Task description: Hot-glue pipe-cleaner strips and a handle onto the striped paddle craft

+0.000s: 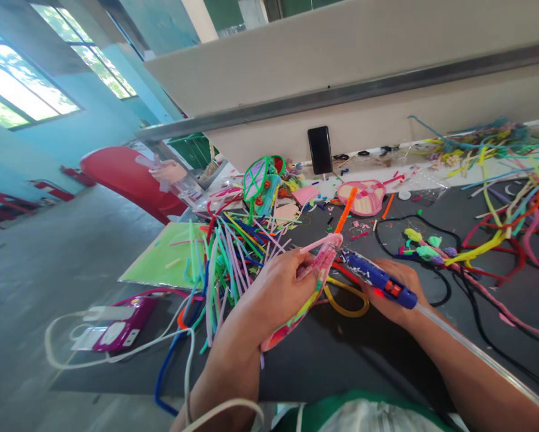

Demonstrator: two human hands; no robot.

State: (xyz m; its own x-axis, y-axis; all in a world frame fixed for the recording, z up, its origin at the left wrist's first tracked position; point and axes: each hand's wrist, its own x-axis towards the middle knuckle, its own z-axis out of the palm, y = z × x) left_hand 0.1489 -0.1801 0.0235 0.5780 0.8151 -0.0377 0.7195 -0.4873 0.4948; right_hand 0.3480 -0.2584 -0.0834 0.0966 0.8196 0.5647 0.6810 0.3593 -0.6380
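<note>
My left hand is closed round a flat pink craft piece edged with pink and yellow pipe cleaner, holding it over the dark table. My right hand grips a blue glue gun with a clear glue stick trailing back along my forearm. The gun's tip sits against the upper edge of the pink piece. A yellow pipe cleaner loop lies on the table just under both hands.
A heap of coloured pipe cleaners lies left of my hands on a green sheet. More pipe cleaners spread to the right. A black phone leans on the back wall. A purple device with white cables sits at the left edge.
</note>
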